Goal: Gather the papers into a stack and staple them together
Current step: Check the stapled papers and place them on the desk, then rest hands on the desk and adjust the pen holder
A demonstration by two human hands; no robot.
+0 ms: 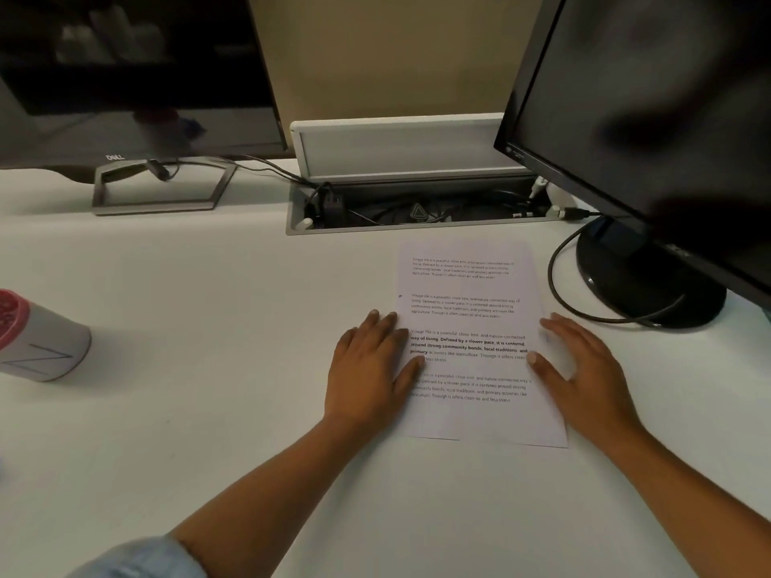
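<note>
1. So, white printed paper sheets (471,327) lie flat on the white bench (208,285), between both hands.
2. Left hand (369,369) fingers (384,323) together, flat on the left edge.
3. Right hand (584,369) fingers (555,327) loosely spread, resting on the right edge.

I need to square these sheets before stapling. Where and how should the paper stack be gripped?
Grip the paper stack by its two long side edges, coming in from left and right. It lies flat on the desk, and the left hand and right hand already flank it. The uneven bottom edge suggests tapping that end level.
</note>
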